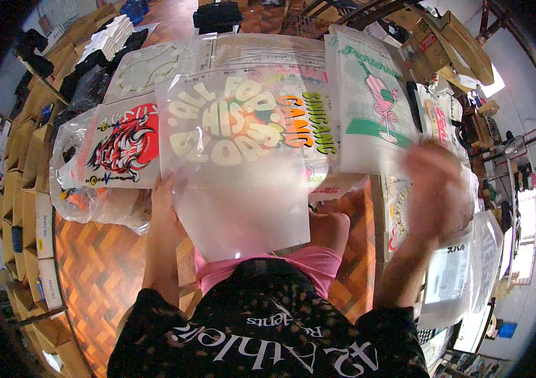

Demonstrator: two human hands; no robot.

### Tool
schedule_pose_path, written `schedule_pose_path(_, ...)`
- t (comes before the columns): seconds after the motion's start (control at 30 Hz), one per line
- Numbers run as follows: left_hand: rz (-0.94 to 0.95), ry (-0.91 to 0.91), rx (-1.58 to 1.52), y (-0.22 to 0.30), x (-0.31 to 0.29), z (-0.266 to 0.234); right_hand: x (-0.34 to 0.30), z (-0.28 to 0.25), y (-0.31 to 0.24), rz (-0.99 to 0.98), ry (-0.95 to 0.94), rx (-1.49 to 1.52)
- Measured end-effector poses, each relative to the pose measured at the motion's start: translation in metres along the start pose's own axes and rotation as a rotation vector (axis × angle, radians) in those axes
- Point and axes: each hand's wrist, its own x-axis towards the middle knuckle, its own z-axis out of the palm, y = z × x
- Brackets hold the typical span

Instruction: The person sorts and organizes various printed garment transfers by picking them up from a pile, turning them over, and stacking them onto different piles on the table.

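Two hands busy: my left hand (163, 196) pinches the translucent printed film sheet (236, 157) at centre frame, fingers clamped on its left edge. My right hand (434, 189), blurred at right — grip I cannot tell.

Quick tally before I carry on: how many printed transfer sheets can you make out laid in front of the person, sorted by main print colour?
Cream lettering, held by the left hand: 1 sheet
Red and black graphic: 1 sheet
Pink and green graphic: 1 sheet
Pale outline print: 1 sheet
Total: 4 clear; more lie partly hidden underneath. The right hand is blurred.
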Motion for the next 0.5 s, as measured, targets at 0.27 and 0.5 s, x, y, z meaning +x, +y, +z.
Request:
schedule_pose_path(0.27,-0.05,-0.11,-0.104,-0.018,-0.003,-0.021,-0.128,0.115,0.251,0.821,-0.026,-0.006)
schedule_pose_path(0.5,0.046,-0.259,0.103,-0.027,0.018,-0.042,-0.11,0.108,0.232,0.741,0.008,0.07)
